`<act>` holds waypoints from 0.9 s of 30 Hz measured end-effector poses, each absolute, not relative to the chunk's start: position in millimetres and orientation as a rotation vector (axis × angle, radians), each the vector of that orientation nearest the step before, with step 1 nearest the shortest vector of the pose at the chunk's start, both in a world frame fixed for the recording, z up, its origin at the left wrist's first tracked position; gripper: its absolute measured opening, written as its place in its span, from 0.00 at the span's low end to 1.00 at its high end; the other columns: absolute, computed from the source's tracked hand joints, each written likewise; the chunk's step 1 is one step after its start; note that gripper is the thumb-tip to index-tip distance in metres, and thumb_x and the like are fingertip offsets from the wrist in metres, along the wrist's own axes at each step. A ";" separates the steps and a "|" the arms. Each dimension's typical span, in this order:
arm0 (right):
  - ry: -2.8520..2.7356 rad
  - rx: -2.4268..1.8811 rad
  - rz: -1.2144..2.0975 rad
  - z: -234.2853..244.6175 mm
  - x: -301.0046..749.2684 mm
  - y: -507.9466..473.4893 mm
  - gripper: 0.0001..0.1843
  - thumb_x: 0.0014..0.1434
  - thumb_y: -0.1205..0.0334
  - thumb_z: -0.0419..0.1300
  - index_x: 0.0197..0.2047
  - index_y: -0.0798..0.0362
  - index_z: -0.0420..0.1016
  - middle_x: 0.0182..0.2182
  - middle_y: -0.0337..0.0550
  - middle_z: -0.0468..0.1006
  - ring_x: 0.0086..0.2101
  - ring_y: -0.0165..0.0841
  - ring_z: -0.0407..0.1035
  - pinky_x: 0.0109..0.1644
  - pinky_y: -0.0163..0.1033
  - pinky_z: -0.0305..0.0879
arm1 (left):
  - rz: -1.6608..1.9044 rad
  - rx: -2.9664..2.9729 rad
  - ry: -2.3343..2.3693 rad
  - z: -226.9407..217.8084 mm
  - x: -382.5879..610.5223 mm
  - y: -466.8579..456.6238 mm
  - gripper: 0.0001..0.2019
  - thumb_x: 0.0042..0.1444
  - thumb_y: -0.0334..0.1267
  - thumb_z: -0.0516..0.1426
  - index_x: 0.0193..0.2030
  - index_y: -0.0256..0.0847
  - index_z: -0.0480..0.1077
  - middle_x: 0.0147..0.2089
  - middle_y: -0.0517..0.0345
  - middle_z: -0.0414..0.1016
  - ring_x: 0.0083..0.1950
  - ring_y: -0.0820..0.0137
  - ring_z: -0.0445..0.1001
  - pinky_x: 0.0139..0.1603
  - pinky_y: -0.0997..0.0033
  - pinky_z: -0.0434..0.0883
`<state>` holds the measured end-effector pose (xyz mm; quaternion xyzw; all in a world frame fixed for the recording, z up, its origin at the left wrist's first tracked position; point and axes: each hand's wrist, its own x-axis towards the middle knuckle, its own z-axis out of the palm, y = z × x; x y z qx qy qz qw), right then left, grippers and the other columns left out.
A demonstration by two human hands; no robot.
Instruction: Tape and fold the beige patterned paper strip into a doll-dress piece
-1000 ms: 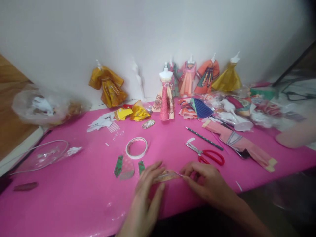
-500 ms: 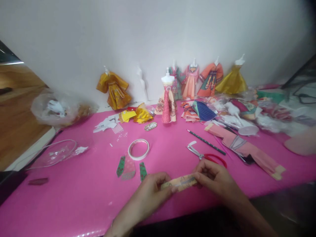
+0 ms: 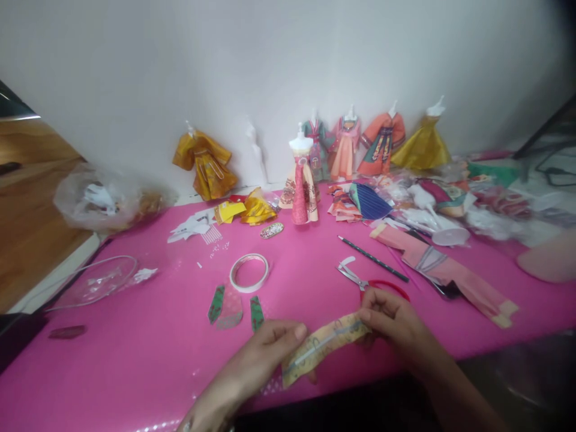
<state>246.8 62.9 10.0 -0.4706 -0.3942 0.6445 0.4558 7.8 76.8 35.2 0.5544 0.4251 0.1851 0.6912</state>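
Patterned strip [image 3: 324,348]: slanted over the near part of the surface [image 3: 135,366], between the fingers of the left hand [image 3: 263,354] and right hand [image 3: 389,318]; a white line runs along its face.
Right fingers: pinching the strip's upper end.
Left fingers: grasping the strip, thumb at its upper edge, one fingertip showing below.
Scissors [image 3: 355,277]: just beyond the right fingers, red handles partly covered.
Pencil [image 3: 373,259]: beyond the scissors.
Green piece [image 3: 256,312]: just beyond the left fingers.
Tape roll [image 3: 233,277]: farther beyond them.
Pink dress [image 3: 300,189]: well beyond both hands.
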 end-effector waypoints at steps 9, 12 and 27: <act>-0.870 -1.006 1.709 8.6 246.3 59.6 0.19 0.51 0.51 0.71 0.28 0.51 0.65 0.19 0.38 0.78 0.20 0.32 0.74 0.23 0.34 0.68 | 0.398 1.083 0.945 31.6 11.2 69.1 0.20 0.51 0.55 0.65 0.28 0.37 0.72 0.25 0.60 0.75 0.24 0.76 0.64 0.26 0.75 0.56; -0.826 -0.964 1.749 9.0 244.2 58.0 0.18 0.53 0.52 0.68 0.29 0.51 0.64 0.20 0.38 0.77 0.21 0.32 0.74 0.24 0.34 0.68 | 0.423 1.090 0.994 26.8 13.0 67.3 0.20 0.50 0.54 0.65 0.26 0.38 0.70 0.21 0.62 0.73 0.20 0.78 0.58 0.23 0.75 0.51; -0.724 -0.887 1.873 13.6 231.3 52.8 0.18 0.59 0.47 0.62 0.35 0.49 0.58 0.24 0.36 0.78 0.23 0.32 0.76 0.26 0.35 0.71 | 0.446 1.092 0.984 27.5 16.8 66.6 0.26 0.46 0.63 0.65 0.24 0.39 0.68 0.18 0.62 0.73 0.19 0.77 0.64 0.22 0.76 0.55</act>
